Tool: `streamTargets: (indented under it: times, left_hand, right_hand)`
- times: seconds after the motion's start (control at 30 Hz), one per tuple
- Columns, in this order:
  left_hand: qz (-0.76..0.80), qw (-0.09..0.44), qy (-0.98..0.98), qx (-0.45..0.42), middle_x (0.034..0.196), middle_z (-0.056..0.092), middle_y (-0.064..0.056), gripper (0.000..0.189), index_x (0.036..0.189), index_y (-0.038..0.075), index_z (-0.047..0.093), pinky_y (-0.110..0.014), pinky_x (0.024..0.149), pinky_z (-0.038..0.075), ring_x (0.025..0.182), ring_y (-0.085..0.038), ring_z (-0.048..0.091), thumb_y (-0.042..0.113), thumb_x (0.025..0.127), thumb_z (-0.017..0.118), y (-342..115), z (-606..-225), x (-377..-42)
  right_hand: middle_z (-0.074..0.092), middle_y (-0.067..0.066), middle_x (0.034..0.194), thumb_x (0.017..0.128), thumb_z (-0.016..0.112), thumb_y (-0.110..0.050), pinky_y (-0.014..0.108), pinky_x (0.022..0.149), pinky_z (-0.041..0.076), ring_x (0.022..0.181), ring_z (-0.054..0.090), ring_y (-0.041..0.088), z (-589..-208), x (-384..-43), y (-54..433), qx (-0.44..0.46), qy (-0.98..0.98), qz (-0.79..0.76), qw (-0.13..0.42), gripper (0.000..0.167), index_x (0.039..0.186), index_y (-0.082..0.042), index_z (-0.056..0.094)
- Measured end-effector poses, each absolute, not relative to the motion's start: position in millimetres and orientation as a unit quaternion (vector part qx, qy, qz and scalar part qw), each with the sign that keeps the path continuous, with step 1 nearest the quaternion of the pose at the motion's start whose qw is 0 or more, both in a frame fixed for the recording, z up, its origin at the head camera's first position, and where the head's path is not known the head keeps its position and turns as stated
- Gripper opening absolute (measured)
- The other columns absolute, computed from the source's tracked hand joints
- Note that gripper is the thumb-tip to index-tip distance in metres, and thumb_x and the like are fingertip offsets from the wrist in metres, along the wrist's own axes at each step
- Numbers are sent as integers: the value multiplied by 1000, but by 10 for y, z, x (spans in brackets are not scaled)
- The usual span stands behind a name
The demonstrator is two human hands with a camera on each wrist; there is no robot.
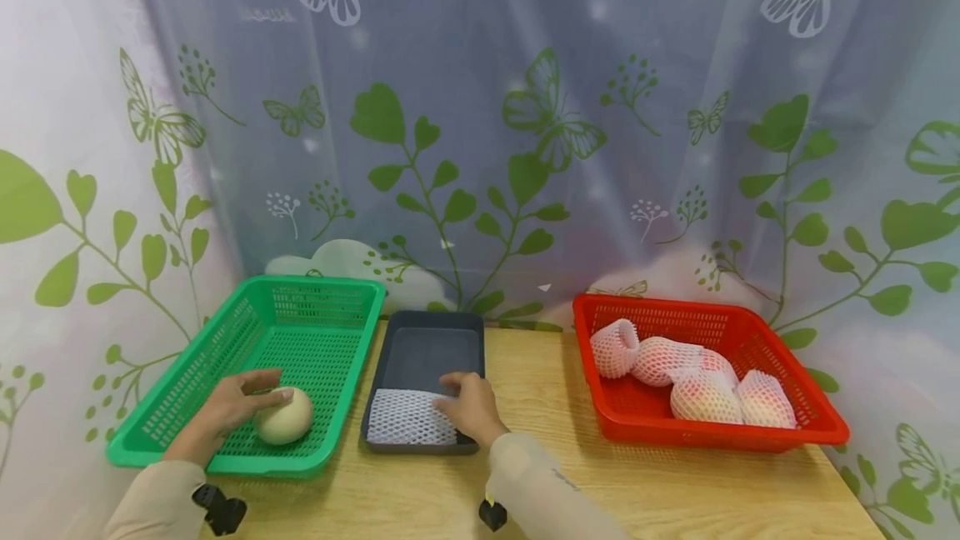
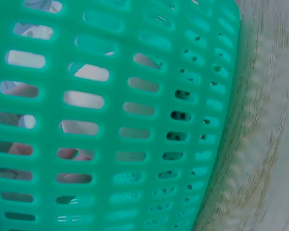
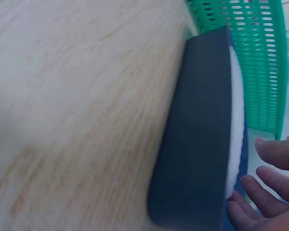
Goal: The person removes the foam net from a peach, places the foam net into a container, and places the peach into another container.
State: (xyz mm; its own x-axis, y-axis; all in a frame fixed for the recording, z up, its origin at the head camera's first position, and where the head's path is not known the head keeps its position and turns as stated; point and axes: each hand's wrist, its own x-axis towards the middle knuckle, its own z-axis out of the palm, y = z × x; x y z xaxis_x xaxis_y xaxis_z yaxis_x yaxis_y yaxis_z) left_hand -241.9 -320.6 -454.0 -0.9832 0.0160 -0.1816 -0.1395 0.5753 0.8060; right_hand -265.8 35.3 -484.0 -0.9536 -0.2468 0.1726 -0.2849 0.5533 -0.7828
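Observation:
A pale, cream-coloured round fruit [image 1: 285, 417] lies near the front of the green basket [image 1: 322, 462]. My left hand [image 1: 228, 407] is at its left side, fingers extended and one digit over the top of the fruit. In the left wrist view, the basket wall [image 2: 111, 115] mostly hides that hand. A white foam net sleeve [image 1: 405, 417] lies flat in the front half of the dark grey tray [image 1: 427, 348]. Over the tray's right edge, my right hand [image 1: 474, 408] has its fingertips at the sleeve's right end. Those fingers [image 3: 267, 195] appear spread and slightly bent in the right wrist view.
On the right stands a red basket [image 1: 720, 433] with several pinkish fruits in foam nets [image 1: 705, 394]. The grey tray sits close beside the green basket on a wooden table [image 1: 540, 390]. Behind them hangs a curtain [image 1: 465, 190] printed with leaves and butterflies.

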Motion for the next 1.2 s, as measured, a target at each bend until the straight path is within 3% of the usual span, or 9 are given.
streamTargets:
  times: [0.23, 0.63, 0.9, 1.2]
  left_hand:
    - [471, 36, 881, -16, 147, 34, -29, 81, 148, 0, 31, -60, 100, 38, 132, -47, 34, 48, 90, 62, -3180, -4522, -2386]
    - [485, -9, 874, 10, 150, 32, -24, 79, 150, 5, 29, -61, 104, 34, 137, -44, 28, 46, 91, 62, -2856, -4277, -2385]
    - [514, -9, 857, 42, 151, 32, -22, 76, 150, 7, 30, -61, 105, 33, 139, -42, 27, 43, 91, 63, -2546, -4104, -2445]
    - [537, 9, 840, 69, 151, 35, -18, 75, 148, 10, 35, -58, 106, 34, 139, -38, 30, 41, 88, 68, -2145, -4084, -2604]
  right_hand:
    - [63, 15, 122, 87, 71, -12, 45, 93, 50, 113, 58, 34, -4668, -2607, 452, 162, -871, 463, 15, 36, 121, -2, 64]
    - [63, 15, 123, 87, 72, -17, 47, 99, 46, 115, 58, 34, -4391, -2646, 805, 145, -852, 501, 45, 41, 124, -3, 62]
    - [66, 17, 117, 85, 74, -14, 50, 98, 46, 113, 59, 36, -4278, -2691, 1163, 117, -835, 529, 91, 37, 119, 0, 65]
    - [62, 17, 125, 86, 73, -18, 49, 102, 44, 119, 56, 32, -4151, -2688, 1671, 84, -842, 525, 96, 41, 123, -3, 62]
